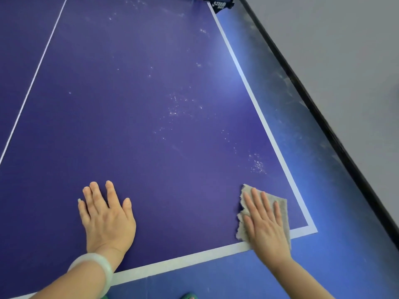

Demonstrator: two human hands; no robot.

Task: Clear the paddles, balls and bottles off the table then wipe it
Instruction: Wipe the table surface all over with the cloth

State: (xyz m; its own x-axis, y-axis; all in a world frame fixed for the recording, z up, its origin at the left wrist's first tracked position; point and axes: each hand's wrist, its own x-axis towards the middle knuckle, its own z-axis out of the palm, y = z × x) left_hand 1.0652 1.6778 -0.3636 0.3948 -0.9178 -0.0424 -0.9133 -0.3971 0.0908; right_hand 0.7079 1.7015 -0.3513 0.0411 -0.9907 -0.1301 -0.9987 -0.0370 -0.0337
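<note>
Two hands lay on the purple table-tennis table, and one grey cloth was in use. The left hand rested palm down on the bare surface, its five fingers straight and slightly spread and holding nothing, with one pale bangle on the wrist. The right hand pressed flat on the cloth, fingers straight and close together. The cloth spread out under them and showed past the fingertips and on both sides. It lay just inside the table's near right corner, where the white side line met the white end line. A third, thinner white line ran away beyond the left fingers. Ahead of the right fingertips, several patches of pale specks dotted the surface. Far beyond both sets of fingers stood one dark net clamp. To the right of the right fingers lay blue floor, a black skirting and a grey wall.
</note>
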